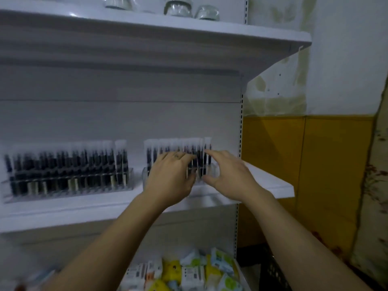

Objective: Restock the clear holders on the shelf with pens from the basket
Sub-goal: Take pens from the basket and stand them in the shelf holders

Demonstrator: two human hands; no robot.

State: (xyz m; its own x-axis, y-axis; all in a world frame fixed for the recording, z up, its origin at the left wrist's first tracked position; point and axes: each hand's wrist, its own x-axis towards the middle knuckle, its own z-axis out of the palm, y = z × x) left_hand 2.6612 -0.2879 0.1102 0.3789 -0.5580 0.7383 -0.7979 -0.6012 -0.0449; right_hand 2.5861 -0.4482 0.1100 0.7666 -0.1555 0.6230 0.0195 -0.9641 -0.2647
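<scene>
Two clear holders stand on the white middle shelf (270, 183). The left holder (69, 185) is packed with dark pens in clear sleeves. The right holder (212, 171) holds a row of similar pens (165, 147). My left hand (170, 175) lies over the front of that row, its fingers curled onto the pens. At the row's right end my right hand (228, 175) has its index finger at the top and its thumb below, spanning the last pens. The view is blurred. A corner of a black basket (273, 271) shows at the lower right.
An upper shelf (210, 36) carries glass jars (178, 6). Below the pen shelf lies a bin of small colourful packets (189, 271). The shelf's slotted upright (241, 127) borders a yellow and white wall on the right.
</scene>
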